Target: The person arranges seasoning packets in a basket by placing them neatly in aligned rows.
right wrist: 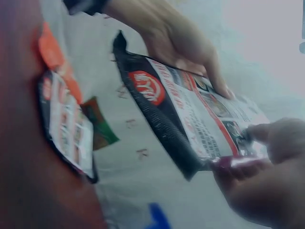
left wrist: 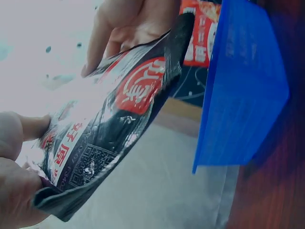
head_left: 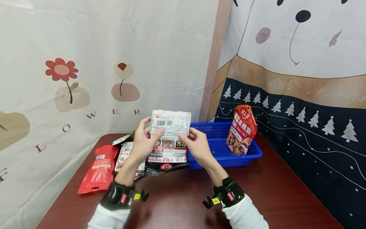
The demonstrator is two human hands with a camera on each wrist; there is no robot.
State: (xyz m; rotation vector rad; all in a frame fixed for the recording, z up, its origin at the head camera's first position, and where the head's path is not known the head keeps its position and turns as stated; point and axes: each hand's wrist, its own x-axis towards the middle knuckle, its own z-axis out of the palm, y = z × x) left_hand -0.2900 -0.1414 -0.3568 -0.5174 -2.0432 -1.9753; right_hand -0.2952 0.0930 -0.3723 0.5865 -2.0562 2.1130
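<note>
Left hand (head_left: 141, 141), right hand (head_left: 199, 144) pinch pouch (head_left: 169, 152) by opposite edges left of blue basket (head_left: 223, 163), likely for flat, readable back.

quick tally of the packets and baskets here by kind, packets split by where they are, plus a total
Blue basket: 1
Packet in the basket, orange-red packet: 1
Held packet: 1
Packets left of the basket in the head view, not held: 3 (red pouch, white-and-black packet, partly hidden green packet)
Total visible: 6
</note>
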